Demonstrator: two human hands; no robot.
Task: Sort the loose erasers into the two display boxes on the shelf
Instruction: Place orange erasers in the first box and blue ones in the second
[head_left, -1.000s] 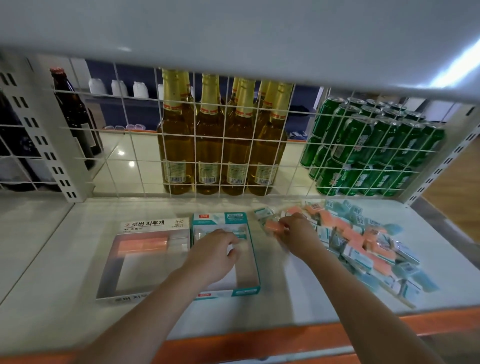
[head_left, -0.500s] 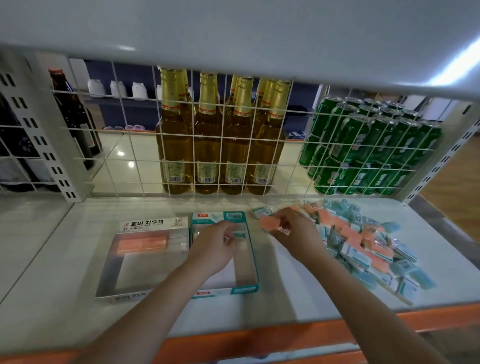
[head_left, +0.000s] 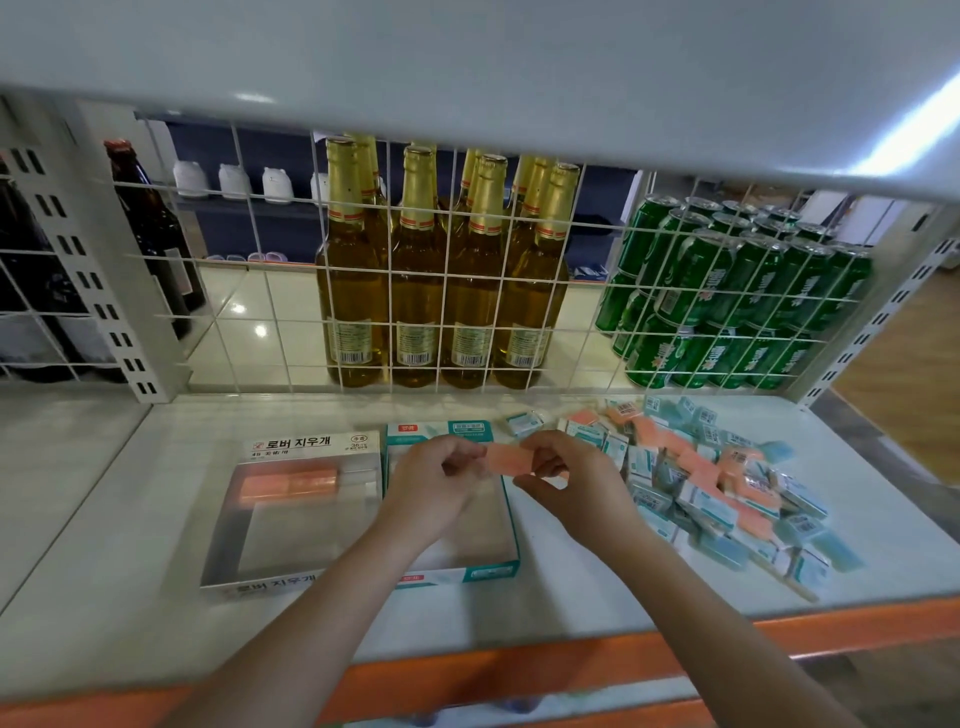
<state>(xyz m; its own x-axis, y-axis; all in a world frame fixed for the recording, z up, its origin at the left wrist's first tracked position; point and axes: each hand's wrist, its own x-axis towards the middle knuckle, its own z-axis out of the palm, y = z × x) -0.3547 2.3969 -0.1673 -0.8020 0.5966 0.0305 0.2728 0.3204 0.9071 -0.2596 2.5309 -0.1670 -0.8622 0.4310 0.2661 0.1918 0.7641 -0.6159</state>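
— From the head camera, what writing can you read?

— The white display box (head_left: 291, 514) on the left carries Korean print on its back flap, "로버 지우개", repeated along its front edge. The teal display box (head_left: 506, 545) just beside it has a red tag and small print too fine to read. The amber bottles (head_left: 441, 291) behind the wire grid (head_left: 249, 291) have pale labels with barcodes; the green cans (head_left: 727, 301) show white lettering I cannot make out.

— And the hands?

— Both are raised over the teal box, close together. The right hand (head_left: 566, 486) pinches one end of an orange eraser (head_left: 511, 460), and the left hand (head_left: 434, 486) has its fingertips curled onto the other end, so the eraser sits between the two, above the back part of that box.

— Where is the rest of the stock?

— The loose erasers (head_left: 717, 483), orange ones and teal-wrapped ones with barcodes, lie heaped on the white shelf (head_left: 104, 597) to the right of the boxes. A row of orange erasers lies at the back of the white box. The left forearm covers part of the teal box's front, and a dark bottle (head_left: 150, 234) stands behind the grid at far left
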